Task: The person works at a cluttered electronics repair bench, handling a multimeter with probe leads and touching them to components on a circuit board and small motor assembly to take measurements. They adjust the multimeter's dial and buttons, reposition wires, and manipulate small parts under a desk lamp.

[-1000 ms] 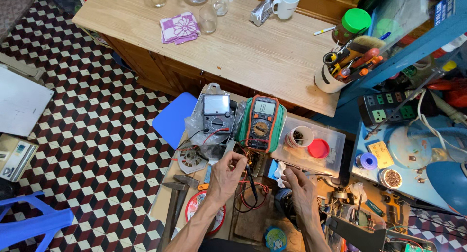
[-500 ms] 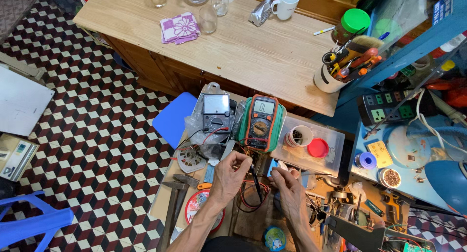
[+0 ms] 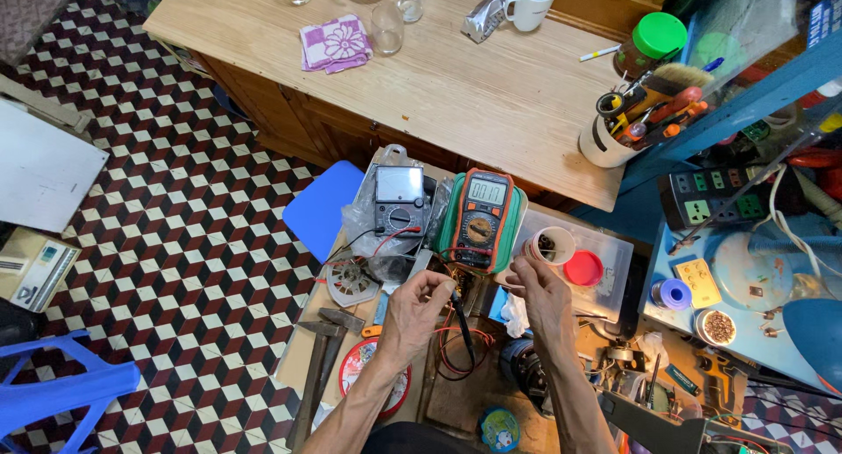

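The cluttered lower counter (image 3: 456, 393) fills the lower centre of the frame, with a long wooden counter (image 3: 491, 94) across the top carrying a white mug (image 3: 533, 0) and a folded pink cloth (image 3: 332, 43).

Propped at the centre are an orange meter (image 3: 481, 217) in a green case and, just left of it, a grey dial meter (image 3: 399, 200) in a plastic bag. Red and black leads (image 3: 456, 353) loop below them. A white cup (image 3: 554, 245) and a red lid (image 3: 585, 268) sit right of the orange meter.

Step in hand, by judgement: an electrical test with the orange meter, a probe being brought to a small part. The next move appears to call for steady tip contact while the display stays readable.

The left hand (image 3: 419, 318) has its fingers (image 3: 436, 283) closed in a pinch on a black probe (image 3: 462, 327), tip pointing down the frame. The right hand (image 3: 539, 300) sits just right of it, below the white cup, fingers (image 3: 524, 272) curled together; whatever they pinch is too small to identify.
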Tool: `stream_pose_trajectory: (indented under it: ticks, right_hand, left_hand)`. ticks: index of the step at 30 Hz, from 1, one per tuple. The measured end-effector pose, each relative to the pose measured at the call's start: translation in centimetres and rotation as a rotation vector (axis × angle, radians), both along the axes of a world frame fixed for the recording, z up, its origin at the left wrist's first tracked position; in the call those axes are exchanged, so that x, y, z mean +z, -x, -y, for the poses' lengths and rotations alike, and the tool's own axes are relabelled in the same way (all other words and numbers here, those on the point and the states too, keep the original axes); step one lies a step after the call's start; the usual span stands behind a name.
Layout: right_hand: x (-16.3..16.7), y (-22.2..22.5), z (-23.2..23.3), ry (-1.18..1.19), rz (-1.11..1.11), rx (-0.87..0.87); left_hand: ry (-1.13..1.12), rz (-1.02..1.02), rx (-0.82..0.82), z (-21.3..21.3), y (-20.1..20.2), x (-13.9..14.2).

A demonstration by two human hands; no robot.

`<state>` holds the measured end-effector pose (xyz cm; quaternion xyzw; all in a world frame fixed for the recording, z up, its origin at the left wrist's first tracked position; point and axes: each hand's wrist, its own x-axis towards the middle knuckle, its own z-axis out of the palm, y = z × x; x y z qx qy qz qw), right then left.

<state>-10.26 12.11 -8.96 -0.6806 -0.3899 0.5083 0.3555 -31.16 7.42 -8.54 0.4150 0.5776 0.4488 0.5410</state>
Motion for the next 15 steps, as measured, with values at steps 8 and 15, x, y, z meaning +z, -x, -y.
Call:
stream_pose_trajectory:
  ticks: [8, 15]
  right_hand:
    - [-1.5, -0.2, 2.7, 0.034, -0.021, -0.026]
    - [-1.4, -0.4, 4.3, 0.098, 0.02, -0.043]
  left_hand:
    - [-0.01, -0.032, 0.013, -0.4, -0.2, -0.5]
    - [0.003, -0.046, -0.021, -0.4, -0.6, 0.1]
